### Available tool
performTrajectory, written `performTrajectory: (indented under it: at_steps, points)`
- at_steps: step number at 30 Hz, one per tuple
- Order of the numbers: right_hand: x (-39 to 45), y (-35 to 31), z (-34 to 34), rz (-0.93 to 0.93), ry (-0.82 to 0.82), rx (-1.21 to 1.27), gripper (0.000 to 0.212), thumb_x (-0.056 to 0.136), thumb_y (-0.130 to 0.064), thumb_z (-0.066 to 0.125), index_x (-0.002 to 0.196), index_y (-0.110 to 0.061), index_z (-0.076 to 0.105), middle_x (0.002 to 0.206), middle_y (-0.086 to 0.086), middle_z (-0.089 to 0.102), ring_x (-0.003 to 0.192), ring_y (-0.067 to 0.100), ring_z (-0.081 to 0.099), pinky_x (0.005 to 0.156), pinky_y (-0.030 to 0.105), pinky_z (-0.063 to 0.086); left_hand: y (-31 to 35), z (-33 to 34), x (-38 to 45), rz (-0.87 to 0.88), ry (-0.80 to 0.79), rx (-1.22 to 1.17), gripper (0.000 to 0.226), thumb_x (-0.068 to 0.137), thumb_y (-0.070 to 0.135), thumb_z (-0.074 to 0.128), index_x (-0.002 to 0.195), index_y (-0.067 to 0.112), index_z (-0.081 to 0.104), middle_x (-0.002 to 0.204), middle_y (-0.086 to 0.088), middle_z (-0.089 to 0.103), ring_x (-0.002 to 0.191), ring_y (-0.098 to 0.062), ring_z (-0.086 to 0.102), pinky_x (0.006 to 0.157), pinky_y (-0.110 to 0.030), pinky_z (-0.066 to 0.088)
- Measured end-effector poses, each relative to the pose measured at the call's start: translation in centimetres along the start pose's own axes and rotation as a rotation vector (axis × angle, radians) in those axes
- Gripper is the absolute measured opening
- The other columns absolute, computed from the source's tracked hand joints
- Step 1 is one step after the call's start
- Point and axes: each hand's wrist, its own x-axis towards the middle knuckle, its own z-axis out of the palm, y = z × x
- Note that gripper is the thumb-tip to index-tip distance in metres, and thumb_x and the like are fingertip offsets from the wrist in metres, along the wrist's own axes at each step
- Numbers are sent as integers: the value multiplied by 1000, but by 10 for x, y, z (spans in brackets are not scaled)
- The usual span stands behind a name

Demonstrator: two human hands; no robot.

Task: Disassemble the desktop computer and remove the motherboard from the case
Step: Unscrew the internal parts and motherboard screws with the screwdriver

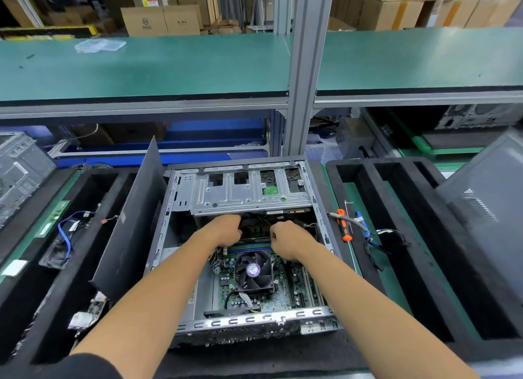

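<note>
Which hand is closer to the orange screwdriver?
Right. The right hand is inside the case, on the side nearest the orange screwdriver, which lies outside the case's right wall. The left hand is also inside the case, farther to the left.

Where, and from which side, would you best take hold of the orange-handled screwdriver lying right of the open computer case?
Grip the orange-handled screwdriver by its ribbed handle, coming from above: it lies flat on the green mat, handle nearer you, shaft pointing away.
</note>
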Motion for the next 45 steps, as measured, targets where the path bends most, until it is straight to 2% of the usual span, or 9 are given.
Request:
performTrajectory:
  at_steps: [5, 7, 11, 19, 25, 32, 39, 41, 45]
  points:
    - [2, -1, -2, -11, -8, -8, 19, 91, -6, 45, 100, -4, 62, 94, 16, 66, 68, 27, 53, 62, 36, 50, -2, 1, 4, -35, -8, -3, 31, 95, 14, 42, 124, 5, 48, 120, -15, 55, 96, -25, 51, 74, -29, 38]
    - [2, -2, -2, -15, -8, -26, 18, 91, -7, 45, 100, -5, 61, 94, 15, 65, 71, 28, 57, 66, 37, 53, 1, -1, 8, -43, -21, -38, 39, 96, 18, 42, 133, 5, 44, 130, -16, 52, 101, -26, 51, 77, -27, 38]
    - [2, -5, -2, -22, -1, -52, 19, 91, -6, 45, 100, -6, 62, 95, 14, 65, 81, 32, 63, 71, 41, 56, 9, -2, 14, -49, -34, -66, 46, 92, 35, 55, 130, 10, 48, 122, -12, 58, 96, -24, 53, 75, -28, 40]
    - [5, -2, 0, -62, 29, -112, 17, 90, -6, 47, 102, -6, 58, 100, 15, 63, 86, 32, 59, 70, 38, 52, 17, 6, 20, -91, 48, -23, 39, 94, 15, 39, 132, 9, 44, 131, -15, 52, 107, -29, 54, 85, -33, 44]
    - [8, 1, 5, -114, 13, -266, 46, 92, -13, 49, 137, -9, 44, 129, 17, 51, 119, 35, 47, 92, 43, 41, 18, 5, 21, -97, 76, -55, 35, 94, 15, 39, 127, 9, 49, 124, -16, 56, 101, -29, 54, 81, -32, 43]
    - [9, 4, 10, -91, -138, -318, 56, 94, -12, 46, 148, -11, 31, 149, 14, 33, 132, 35, 37, 107, 47, 34, 20, 9, 20, -77, 85, -38, 38, 94, 14, 41, 131, 8, 44, 128, -17, 54, 107, -33, 55, 79, -32, 41]
    - [8, 5, 9, -79, -143, -288, 58, 93, -9, 47, 149, -10, 30, 148, 14, 33, 131, 36, 39, 105, 47, 40, 25, 9, 20, -114, 88, -22, 34, 94, 14, 41, 127, 7, 47, 123, -17, 56, 104, -32, 56, 82, -34, 45]
    - [8, 5, 10, -75, -134, -283, 58, 93, -9, 47, 148, -10, 31, 145, 14, 36, 128, 36, 41, 102, 46, 41, 24, 8, 21, -102, 85, -6, 33, 93, 14, 43, 125, 9, 47, 117, -15, 58, 95, -29, 56, 80, -34, 46]
    - [9, 4, 11, -75, -137, -271, 57, 93, -8, 48, 148, -8, 31, 144, 15, 37, 128, 36, 41, 102, 46, 42, 26, 9, 21, -67, 26, 57, 23, 89, 15, 45, 109, 8, 54, 84, -4, 54, 79, -22, 51, 67, -29, 42]
